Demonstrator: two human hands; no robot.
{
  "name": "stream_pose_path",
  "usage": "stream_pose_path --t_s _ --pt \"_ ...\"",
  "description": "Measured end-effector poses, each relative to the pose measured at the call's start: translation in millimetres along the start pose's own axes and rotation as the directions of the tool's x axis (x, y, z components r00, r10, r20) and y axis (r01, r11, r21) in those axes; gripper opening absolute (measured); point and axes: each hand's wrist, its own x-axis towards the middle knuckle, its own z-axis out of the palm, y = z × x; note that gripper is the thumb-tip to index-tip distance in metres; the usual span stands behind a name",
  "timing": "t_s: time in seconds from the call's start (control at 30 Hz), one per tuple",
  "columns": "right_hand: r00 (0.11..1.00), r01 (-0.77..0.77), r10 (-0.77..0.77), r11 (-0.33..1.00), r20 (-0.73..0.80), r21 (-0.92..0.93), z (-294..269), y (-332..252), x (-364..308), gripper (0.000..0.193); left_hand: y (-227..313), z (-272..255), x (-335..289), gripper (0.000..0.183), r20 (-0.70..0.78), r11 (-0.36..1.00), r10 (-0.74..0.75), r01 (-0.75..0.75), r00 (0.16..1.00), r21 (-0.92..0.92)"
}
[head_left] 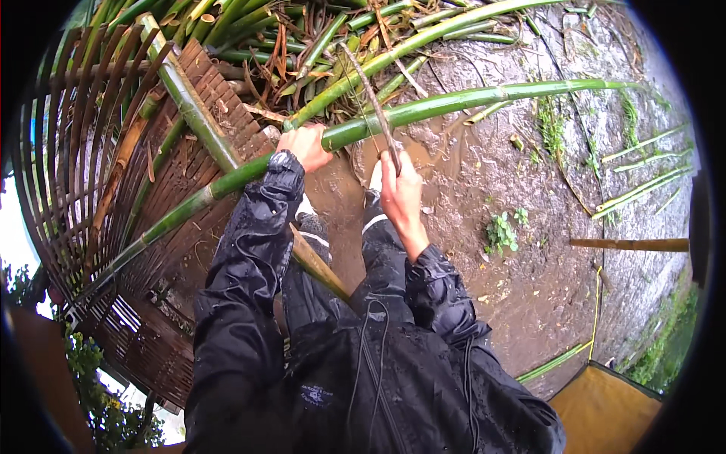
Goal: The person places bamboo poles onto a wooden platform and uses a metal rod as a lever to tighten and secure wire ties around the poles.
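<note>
My left hand (304, 147) is closed around a long green bamboo pole (454, 102), which runs from the slatted fence at the lower left to the far right. In my right hand (402, 193) is a long, narrow, slightly curved machete (369, 94), seen nearly edge-on, its tip pointing up and away. The blade crosses the pole a little right of my left hand; whether they touch I cannot tell. My fist hides the handle. Under the pole slants a thicker bamboo post (193, 106). A bamboo piece (318, 265) shows between my legs, apparently part of that post.
A brown slatted bamboo fence (83, 136) curves along the left. Cut bamboo stalks (249, 26) and dry leaves are heaped at the far side. Wet, muddy ground (484, 295) surrounds my feet. A brown pole (631, 244) and a yellow-brown panel (605, 408) stand at right.
</note>
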Motion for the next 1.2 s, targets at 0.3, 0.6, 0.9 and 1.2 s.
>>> stream_pose_path --t_s 0.3,0.6,0.9,1.2 --pt "0.985 0.171 -0.172 0.985 -0.025 -0.038 -1 21 14 0.022 10 -8 21 0.056 0.156 0.999 0.012 -0.005 0.988 -0.044" --pt "0.962 -0.207 0.229 0.967 0.149 -0.147 -118 -40 -113 0.024 -1 -10 17 0.049 0.147 0.998 0.012 -0.002 0.989 -0.068" --pt "0.991 0.131 -0.133 0.989 -0.020 -0.070 -5 42 -3 0.016 2 4 10 0.058 0.155 0.982 0.143 -0.120 0.978 -0.147" --pt "0.975 0.217 -0.218 0.976 -0.039 -0.019 2 40 6 0.020 10 14 4 0.043 -0.083 1.000 0.004 -0.003 0.997 0.014"
